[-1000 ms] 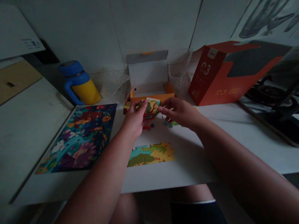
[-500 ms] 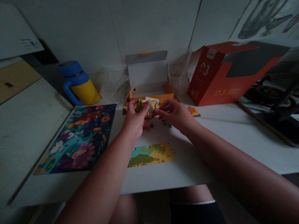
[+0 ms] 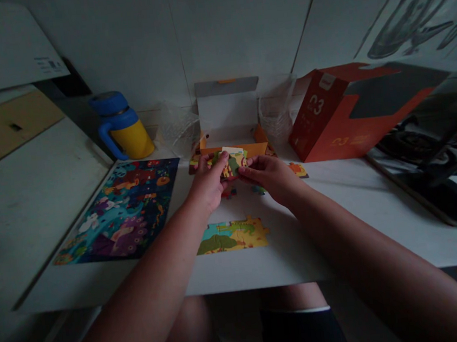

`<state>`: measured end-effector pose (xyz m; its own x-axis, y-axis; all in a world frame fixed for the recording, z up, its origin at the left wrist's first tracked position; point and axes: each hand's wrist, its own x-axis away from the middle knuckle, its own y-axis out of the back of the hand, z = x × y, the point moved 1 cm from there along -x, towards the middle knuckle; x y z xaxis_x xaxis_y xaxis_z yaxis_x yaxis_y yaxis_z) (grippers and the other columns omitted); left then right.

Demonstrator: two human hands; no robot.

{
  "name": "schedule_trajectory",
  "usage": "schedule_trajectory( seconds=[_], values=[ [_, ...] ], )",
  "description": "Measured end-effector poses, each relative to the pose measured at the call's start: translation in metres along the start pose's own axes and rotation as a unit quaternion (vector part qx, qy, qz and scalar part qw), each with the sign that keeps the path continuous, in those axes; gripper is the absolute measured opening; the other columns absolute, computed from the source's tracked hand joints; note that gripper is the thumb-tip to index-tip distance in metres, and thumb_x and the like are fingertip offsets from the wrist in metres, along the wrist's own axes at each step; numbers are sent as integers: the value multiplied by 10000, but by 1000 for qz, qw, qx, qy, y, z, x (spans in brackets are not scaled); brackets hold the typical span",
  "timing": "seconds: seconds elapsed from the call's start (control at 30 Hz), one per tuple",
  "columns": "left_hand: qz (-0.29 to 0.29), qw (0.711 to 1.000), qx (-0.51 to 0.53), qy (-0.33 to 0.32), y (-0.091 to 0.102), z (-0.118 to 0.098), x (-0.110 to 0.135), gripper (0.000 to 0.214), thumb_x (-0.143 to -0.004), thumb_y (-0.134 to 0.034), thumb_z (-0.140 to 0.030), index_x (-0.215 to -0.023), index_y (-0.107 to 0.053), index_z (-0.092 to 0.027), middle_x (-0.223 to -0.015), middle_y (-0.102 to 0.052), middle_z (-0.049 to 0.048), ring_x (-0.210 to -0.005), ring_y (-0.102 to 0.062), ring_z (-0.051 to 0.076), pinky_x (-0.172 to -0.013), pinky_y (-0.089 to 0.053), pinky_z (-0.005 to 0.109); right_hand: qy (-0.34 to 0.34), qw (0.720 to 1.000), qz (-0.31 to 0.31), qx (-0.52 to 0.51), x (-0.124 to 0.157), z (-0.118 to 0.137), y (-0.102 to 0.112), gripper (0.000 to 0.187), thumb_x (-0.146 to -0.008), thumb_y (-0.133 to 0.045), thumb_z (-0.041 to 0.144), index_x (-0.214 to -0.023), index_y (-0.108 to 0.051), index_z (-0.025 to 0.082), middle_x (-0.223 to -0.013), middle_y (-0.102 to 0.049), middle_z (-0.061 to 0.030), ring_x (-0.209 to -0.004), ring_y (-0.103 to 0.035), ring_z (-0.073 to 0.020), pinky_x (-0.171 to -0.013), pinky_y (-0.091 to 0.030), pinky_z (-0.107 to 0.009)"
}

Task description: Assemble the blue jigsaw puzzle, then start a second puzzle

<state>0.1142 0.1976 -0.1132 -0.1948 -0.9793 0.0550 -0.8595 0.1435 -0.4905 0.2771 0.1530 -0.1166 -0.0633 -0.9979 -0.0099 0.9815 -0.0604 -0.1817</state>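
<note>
A small bunch of jigsaw puzzle pieces [image 3: 234, 164] is held above the table by both hands. My left hand [image 3: 210, 182] is closed around its left side, thumb on top. At the lower right edge, the fingers of my right hand [image 3: 265, 172] pinch the pieces. Below, nearer the table's front edge, lies a joined strip of puzzle [image 3: 233, 236] with a green animal on yellow. Loose pieces [image 3: 259, 189] lie under and behind my hands, partly hidden. An open orange box [image 3: 233, 138] stands just beyond.
A finished dark-blue puzzle picture [image 3: 122, 215] lies at left, with a blue and yellow jug [image 3: 126, 130] behind it. Clear plastic bags flank the box. A large orange carton [image 3: 329, 122] and a black stove [image 3: 438, 187] are at right. One loose piece [image 3: 297, 170] lies near the carton.
The pieces in my hands have been shifted, and a different picture now faces up. The view has moved slightly; the other things stay in place.
</note>
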Motion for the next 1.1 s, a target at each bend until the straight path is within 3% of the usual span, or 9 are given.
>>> schedule_trajectory(
  seconds=[0.27,0.43,0.57,0.7,0.8,0.9,1.0,1.1],
  values=[
    [-17,1000,8,3,1,-2,0,494,-793,-959,-388,-1045,-554,-263,-1057,-730,18,-950,-745,217,-759,-620,338,-8,1000,-15,9,-1,0,0,310,-822,-902,439,-946,-707,233,-998,-784,-49,-899,-776,-183,-887,-666,-343],
    [-38,999,7,0,4,-2,-4,383,-878,-899,-364,-1034,-566,-259,-1053,-744,19,-962,-754,212,-772,-640,341,3,996,-79,43,-4,9,6,314,-913,-797,510,-1008,-657,245,-1001,-749,-39,-824,-759,-161,-818,-670,-334],
    [-34,999,27,2,8,-7,-7,357,-889,-889,-363,-997,-567,-252,-1004,-752,-3,-952,-762,198,-810,-655,362,37,988,-138,60,-4,30,32,343,-900,-774,565,-1037,-657,272,-904,-684,5,-769,-705,-143,-719,-641,-304],
    [-26,999,39,1,10,-9,-8,376,-868,-906,-359,-985,-567,-245,-969,-753,-6,-935,-770,198,-805,-654,363,39,978,-141,147,11,44,75,427,-800,-854,585,-1008,-718,238,-912,-732,-30,-700,-659,-139,-594,-563,-265],
    [-16,999,40,-2,9,-9,-9,404,-845,-924,-367,-996,-570,-246,-953,-746,-3,-914,-777,206,-769,-650,352,-15,960,-125,251,36,36,105,445,-749,-882,584,-931,-742,204,-815,-748,-60,-648,-664,-176,-595,-578,-326],
    [-17,999,31,-2,7,-8,-8,398,-847,-923,-376,-988,-573,-248,-941,-738,-2,-889,-776,209,-746,-648,355,-42,929,-126,347,64,18,117,368,-790,-835,551,-916,-770,211,-801,-773,-74,-620,-676,-208,-562,-557,-348],
    [-16,999,30,-2,5,-9,-6,355,-868,-903,-363,-950,-579,-242,-937,-736,6,-846,-768,204,-727,-644,363,-37,891,-138,432,83,7,108,290,-839,-775,510,-912,-777,230,-787,-783,-62,-641,-683,-220,-564,-511,-335],
    [-16,999,33,2,4,-10,-4,332,-874,-899,-339,-922,-587,-236,-936,-740,10,-823,-756,189,-733,-642,356,-32,872,-153,464,89,7,93,266,-858,-742,494,-899,-764,232,-778,-790,-56,-646,-688,-225,-573,-475,-329]
  ],
)
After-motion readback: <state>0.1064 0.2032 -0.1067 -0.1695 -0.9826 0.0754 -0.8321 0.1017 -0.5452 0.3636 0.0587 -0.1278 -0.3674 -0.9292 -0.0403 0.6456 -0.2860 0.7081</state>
